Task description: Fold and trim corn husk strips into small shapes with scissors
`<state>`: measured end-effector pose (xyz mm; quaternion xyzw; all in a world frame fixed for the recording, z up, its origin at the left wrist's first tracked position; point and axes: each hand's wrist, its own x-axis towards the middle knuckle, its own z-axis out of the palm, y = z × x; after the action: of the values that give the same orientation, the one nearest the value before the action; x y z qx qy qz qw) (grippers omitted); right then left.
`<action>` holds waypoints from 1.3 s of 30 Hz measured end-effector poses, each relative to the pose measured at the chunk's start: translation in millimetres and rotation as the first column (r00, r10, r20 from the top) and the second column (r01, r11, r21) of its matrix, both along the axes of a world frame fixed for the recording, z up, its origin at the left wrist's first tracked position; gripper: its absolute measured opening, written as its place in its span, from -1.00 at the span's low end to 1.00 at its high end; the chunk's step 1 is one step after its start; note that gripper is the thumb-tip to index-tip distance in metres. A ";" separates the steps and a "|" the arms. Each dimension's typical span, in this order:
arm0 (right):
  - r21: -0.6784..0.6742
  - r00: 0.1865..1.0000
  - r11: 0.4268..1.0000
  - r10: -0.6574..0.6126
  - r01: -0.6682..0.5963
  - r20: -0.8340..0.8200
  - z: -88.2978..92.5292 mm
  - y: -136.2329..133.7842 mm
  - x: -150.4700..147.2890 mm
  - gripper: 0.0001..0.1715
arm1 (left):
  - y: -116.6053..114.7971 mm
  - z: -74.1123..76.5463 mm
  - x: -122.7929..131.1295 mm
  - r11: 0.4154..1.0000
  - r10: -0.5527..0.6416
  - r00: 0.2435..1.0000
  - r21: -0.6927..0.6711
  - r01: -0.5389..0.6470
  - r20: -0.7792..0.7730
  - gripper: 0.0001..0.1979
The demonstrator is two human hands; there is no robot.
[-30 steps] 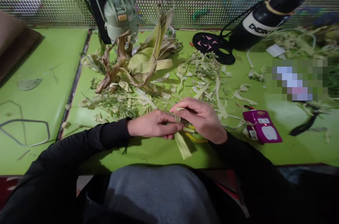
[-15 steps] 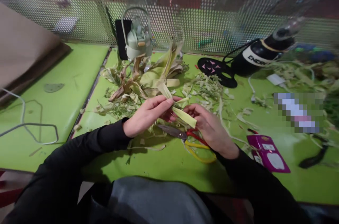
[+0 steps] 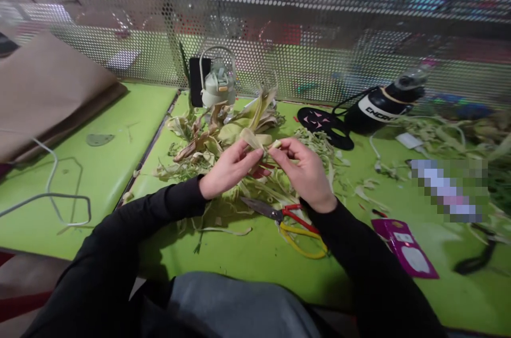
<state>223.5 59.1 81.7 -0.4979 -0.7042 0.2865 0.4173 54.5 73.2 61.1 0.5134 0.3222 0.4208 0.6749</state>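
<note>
My left hand (image 3: 228,169) and my right hand (image 3: 305,173) meet over the green table (image 3: 223,263). Both pinch a pale yellow-green husk strip (image 3: 252,139), the left by thumb and fingers at its lower part, the right at its right end. Behind them lies a heap of dried and green husks (image 3: 195,138), with shredded pieces (image 3: 319,143) to its right. Scissors with one red and one yellow handle (image 3: 293,226) rest below my right hand, their blades pointing left. Fingers hide part of the strip.
A light green bottle (image 3: 218,88) and a dark phone (image 3: 197,82) stand by the perforated metal screen (image 3: 279,56). Brown paper (image 3: 64,88) and bent wire (image 3: 85,210) lie left. A black bottle (image 3: 377,109), black palette (image 3: 325,128) and purple packet (image 3: 407,250) are on the right.
My right hand has moved up and left and now pinches the strip beside my left hand. The strip's end no longer hangs toward the lower right. The whole view has shifted slightly.
</note>
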 end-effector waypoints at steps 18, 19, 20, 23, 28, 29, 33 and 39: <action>-0.051 0.997 0.997 0.065 -0.066 -0.030 -7.8 -26.5 9.7 -0.80 | 1.0 14.8 -24.9 0.848 -0.527 0.831 -0.183 0.498 -0.178 -0.60; -0.042 0.998 0.997 0.059 -0.061 -0.038 -9.4 -26.2 9.2 -0.81 | -0.7 12.9 -23.1 0.871 -0.489 0.854 -0.141 0.470 -0.178 -0.59; -0.043 0.997 0.997 0.067 -0.069 -0.044 -10.3 -25.7 9.0 -0.81 | -1.8 11.6 -21.7 0.893 -0.451 0.873 -0.092 0.442 -0.185 -0.59; -0.067 0.995 0.994 0.082 -0.086 -0.064 -9.5 -24.6 10.2 -0.79 | -1.8 10.7 -19.9 0.900 -0.418 0.879 0.027 0.435 -0.228 -0.56; -0.063 0.987 0.997 -0.050 0.041 -0.151 -8.9 -24.0 13.0 -0.71 | -0.7 9.7 -17.3 0.921 -0.374 0.901 0.029 0.390 -0.219 -0.59; -0.066 0.985 0.997 -0.057 0.047 -0.160 -9.6 -23.8 13.2 -0.69 | -1.1 9.1 -16.5 0.940 -0.330 0.921 0.020 0.341 -0.206 -0.63; -0.086 0.992 0.996 -0.034 0.023 -0.123 -11.1 -22.4 14.2 -0.62 | -2.1 8.1 -13.8 0.948 -0.315 0.925 -0.023 0.318 -0.213 -0.77; 0.057 0.977 0.995 0.073 -0.086 0.198 -3.1 -24.6 19.4 -0.67 | -0.4 7.6 -11.8 0.957 -0.282 0.940 0.015 0.290 -0.191 -0.72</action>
<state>242.9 34.5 78.6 -0.4812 -0.7702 0.2295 0.3501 42.7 72.8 68.6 0.6063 0.2970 0.2752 0.6845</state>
